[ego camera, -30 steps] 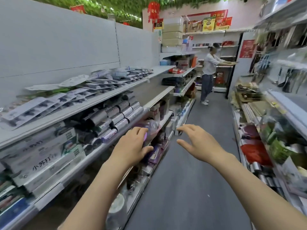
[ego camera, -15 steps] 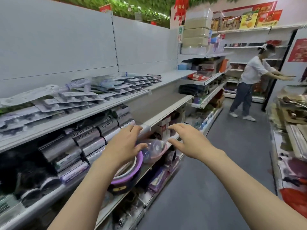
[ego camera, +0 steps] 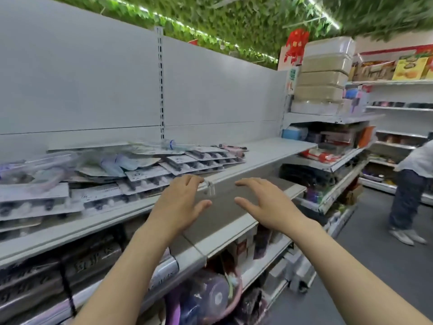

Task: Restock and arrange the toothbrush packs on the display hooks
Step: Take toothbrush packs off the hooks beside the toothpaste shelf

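Note:
Several flat toothbrush packs [ego camera: 150,177] lie in loose overlapping piles on the upper white shelf [ego camera: 276,148], filling its left part. My left hand [ego camera: 180,202] hovers open in front of that shelf's edge, just right of the nearest packs and touching none. To its right my right hand [ego camera: 264,205] is held open with fingers spread, over the bare grey shelf [ego camera: 222,214] one level down. Both hands are empty. No display hooks show on the plain grey back panel [ego camera: 93,78].
Dark rolls [ego camera: 70,273] fill the shelf under the packs, and a purple-lidded container [ego camera: 206,296] sits lower down. Stacked plastic boxes [ego camera: 325,73] stand on the neighbouring unit. A person [ego camera: 412,184] stands in the aisle at the right.
The view has lifted and turned left toward the upper shelf. Both hands have risen from the lower shelf with the purple container to the level of the packs, still empty.

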Motion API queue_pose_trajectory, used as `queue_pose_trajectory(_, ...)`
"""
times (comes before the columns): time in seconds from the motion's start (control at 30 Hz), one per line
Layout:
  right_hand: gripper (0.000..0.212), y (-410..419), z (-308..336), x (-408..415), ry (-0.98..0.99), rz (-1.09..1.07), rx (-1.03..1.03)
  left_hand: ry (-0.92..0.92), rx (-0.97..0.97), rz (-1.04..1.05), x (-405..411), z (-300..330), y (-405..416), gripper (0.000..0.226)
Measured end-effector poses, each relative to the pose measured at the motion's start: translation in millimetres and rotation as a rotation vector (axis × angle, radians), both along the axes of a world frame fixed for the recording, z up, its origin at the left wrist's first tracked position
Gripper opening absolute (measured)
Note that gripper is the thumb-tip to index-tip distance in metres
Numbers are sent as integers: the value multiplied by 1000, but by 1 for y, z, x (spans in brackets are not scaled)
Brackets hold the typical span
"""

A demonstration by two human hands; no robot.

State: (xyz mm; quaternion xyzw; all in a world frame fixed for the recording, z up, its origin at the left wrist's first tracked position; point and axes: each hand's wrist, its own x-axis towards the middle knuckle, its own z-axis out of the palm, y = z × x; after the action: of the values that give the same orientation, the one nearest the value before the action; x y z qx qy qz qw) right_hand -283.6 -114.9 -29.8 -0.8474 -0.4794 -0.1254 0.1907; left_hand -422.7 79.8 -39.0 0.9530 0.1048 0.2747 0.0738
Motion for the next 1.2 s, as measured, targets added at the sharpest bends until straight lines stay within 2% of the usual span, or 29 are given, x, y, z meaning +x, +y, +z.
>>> queue_pose_trajectory(0.17, 48, 24, 3, 105, 29, 74, 83, -20, 90, 69, 90, 8, 15, 55)
queue_pose_trajectory(0.37, 44, 67, 19, 226, 82, 217, 216, -153, 136, 312, 176, 14, 27, 49)
queue_pose_trajectory(0.5, 45, 93, 26, 293, 150, 302, 193, -166, 127, 509, 221, 10, 29, 49)
queue_pose_trajectory(0.63, 46, 132, 25, 350, 208, 372, 160, -138, 132, 645, 252, 5, 30, 60)
queue_pose_trajectory(0.8, 40, 182, 23, 393, 266, 396, 103, -156, 140, 736, 283, 5, 22, 63)
queue_pose_trajectory(0.93, 48, 205, 17, 410, 201, 348, -12, -133, 148, 729, 303, 8, 22, 61)
queue_pose_trajectory(1.07, 29, 210, 3, 418, 114, 378, 72, -124, 163, 705, 309, 8, 25, 62)
queue_pose_trajectory(1.2, 17, 214, 4, 418, 146, 461, 178, -144, 142, 701, 306, 4, 30, 68)
